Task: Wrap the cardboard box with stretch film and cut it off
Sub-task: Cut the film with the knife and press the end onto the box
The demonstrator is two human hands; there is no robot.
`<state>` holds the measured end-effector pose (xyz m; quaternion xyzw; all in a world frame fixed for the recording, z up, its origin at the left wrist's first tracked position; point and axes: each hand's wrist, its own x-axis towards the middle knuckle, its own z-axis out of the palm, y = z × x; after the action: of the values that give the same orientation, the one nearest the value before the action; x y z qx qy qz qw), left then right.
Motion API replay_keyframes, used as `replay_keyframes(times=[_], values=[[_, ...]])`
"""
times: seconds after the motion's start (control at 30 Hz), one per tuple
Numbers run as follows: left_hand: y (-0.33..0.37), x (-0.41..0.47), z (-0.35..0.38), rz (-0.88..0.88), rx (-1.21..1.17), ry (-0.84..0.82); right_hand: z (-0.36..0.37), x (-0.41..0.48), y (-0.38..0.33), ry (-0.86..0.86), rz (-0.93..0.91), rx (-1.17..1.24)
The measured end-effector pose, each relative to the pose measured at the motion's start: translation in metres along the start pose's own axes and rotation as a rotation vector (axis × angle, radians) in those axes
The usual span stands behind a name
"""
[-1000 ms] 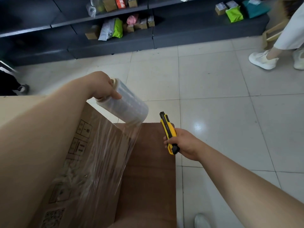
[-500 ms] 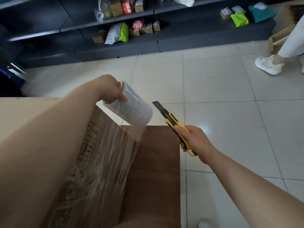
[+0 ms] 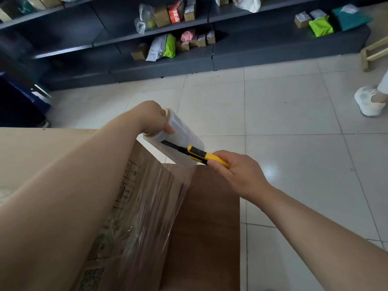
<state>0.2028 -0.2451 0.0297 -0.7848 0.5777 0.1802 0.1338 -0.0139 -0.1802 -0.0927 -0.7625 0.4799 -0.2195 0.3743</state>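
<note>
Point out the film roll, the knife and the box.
film roll [image 3: 184, 133], head view, on its clear side.
knife [image 3: 201, 154], head view, on the yellow handle.
box [image 3: 37, 148], head view, on its top face.

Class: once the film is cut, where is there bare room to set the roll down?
Free: the brown board beside the cardboard box, and the floor tiles right of it. Crowded: the shelves, full of parcels.

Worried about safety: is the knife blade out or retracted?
Out: a dark blade juts from the yellow utility knife in the right hand, over the film roll.
</note>
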Motion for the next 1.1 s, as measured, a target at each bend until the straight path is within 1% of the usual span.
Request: replay_keyframes(times=[0.1, 0.23, 0.37, 0.53, 0.8, 0.93, 1.1], values=[[-0.001, 0.002, 0.002, 0.005, -0.009, -0.003, 0.004, 0.008, -0.002, 0.004, -0.031, -0.157], [-0.002, 0.004, 0.002, 0.003, -0.012, -0.007, 0.009, 0.019, -0.011, 0.013, -0.074, -0.242], [-0.001, 0.002, 0.000, -0.013, 0.012, -0.009, 0.008, 0.028, -0.017, 0.017, -0.118, -0.205], [0.001, 0.002, -0.002, -0.024, 0.047, -0.006, -0.005, 0.021, 0.001, 0.029, -0.096, -0.142], [-0.003, 0.001, -0.002, -0.015, -0.014, 0.009, 0.008, 0.038, -0.006, -0.029, -0.091, -0.321], [-0.005, 0.004, -0.002, -0.033, -0.006, 0.017, 0.013, 0.040, -0.007, -0.037, -0.109, -0.334], [-0.003, 0.005, -0.002, -0.038, 0.057, 0.013, 0.010, 0.030, 0.015, -0.049, -0.052, -0.275]])
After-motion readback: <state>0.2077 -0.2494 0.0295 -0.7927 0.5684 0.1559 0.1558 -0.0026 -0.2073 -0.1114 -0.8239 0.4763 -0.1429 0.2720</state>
